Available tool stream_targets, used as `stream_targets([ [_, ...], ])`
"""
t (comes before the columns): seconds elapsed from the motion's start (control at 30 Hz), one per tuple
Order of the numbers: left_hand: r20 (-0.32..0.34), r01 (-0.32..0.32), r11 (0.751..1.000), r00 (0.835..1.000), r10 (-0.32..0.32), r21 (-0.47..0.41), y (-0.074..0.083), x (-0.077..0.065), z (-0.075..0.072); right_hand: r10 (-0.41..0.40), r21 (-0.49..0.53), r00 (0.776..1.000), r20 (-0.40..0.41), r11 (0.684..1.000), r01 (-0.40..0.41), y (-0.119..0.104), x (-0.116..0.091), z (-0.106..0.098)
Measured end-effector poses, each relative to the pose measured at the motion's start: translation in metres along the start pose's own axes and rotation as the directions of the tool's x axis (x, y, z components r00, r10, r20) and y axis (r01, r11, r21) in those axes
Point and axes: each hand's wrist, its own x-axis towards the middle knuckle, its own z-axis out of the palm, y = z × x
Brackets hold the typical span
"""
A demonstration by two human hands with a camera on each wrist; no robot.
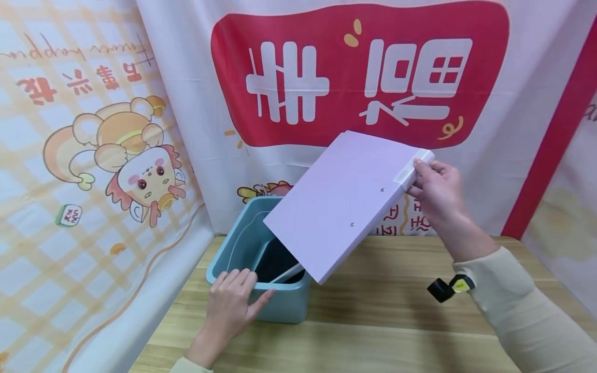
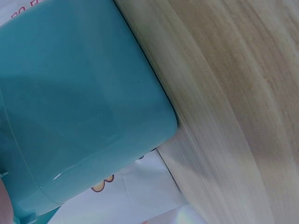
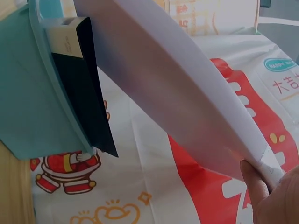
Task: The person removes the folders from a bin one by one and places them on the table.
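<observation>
Pinching between thumb and fingers, the right hand is holding a lilac folder by its spine end, the thumb pressing on a pale label strip there. Two small rivets are showing along the cover near the spine edge. Its broad cover is facing the head camera, and the whole folder is slanting, with the held end higher and the other end hanging over the right side of a teal bin. Whether it is touching the rim, I cannot tell.

Across from it, the left hand is gripping the near rim of the bin, fingers bending over the edge and thumb lying along the outside. Inside the bin, a dark folder with a cream band is standing, poking out above the rim in the right wrist view.

Beneath, a wood-grain table is supporting the bin. Behind, a white cloth is hanging with a red patch of large white characters, and a checked cloth with a cartoon animal is covering the left side.
</observation>
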Motion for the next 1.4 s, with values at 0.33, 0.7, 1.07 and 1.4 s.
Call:
stream_targets([
  [0.33,0.02,0.014,1.0,1.0,-0.014,-0.009,0.001,0.0,-0.001,0.092,0.035,0.995,-0.035,0.995,-0.091,-0.002,0.007,-0.014],
  [0.7,-0.01,0.003,1.0,1.0,-0.003,-0.009,0.001,-0.001,0.0,0.162,0.022,0.983,-0.08,0.987,-0.161,0.003,0.015,-0.03],
  [1.07,-0.003,-0.009,1.0,1.0,0.009,-0.005,-0.001,0.001,-0.001,0.17,-0.063,0.98,-0.104,0.982,-0.177,0.005,0.017,-0.051],
  [1.4,-0.008,-0.017,1.0,1.0,0.017,0.002,-0.001,0.0,-0.001,0.257,-0.085,0.966,-0.014,0.963,-0.257,0.006,0.019,-0.075],
])
